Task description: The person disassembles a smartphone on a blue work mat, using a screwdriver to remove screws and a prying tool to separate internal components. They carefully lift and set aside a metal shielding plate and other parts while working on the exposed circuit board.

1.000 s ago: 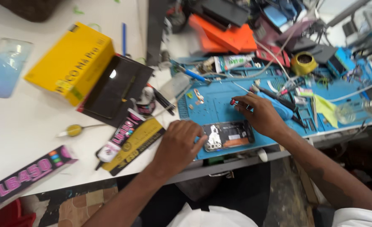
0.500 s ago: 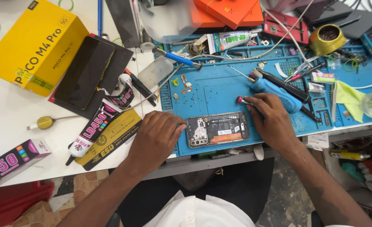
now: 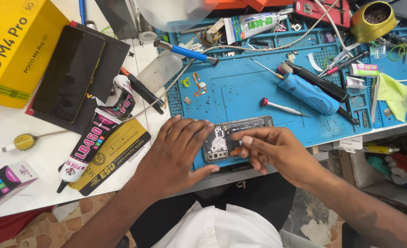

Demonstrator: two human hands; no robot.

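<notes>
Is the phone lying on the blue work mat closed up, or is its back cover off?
Open: the phone lies flat with its back cover off, silver inner parts exposed. The left hand steadies its end; the right hand touches its middle.

Left hand (image 3: 178, 151) flat, right hand (image 3: 272, 149) pointing

Left hand (image 3: 178, 154), right hand (image 3: 277, 149): bare, forearms unsleeved (no rings); white shirt (image 3: 222, 229).

The phone (image 3: 233, 140) is lying on the mat's (image 3: 240, 92) near edge, between the left hand (image 3: 178, 151) and right hand (image 3: 277, 151). A screwdriver (image 3: 281, 107) is lying just beyond it; a box (image 3: 15, 50) is sitting far left.
</notes>
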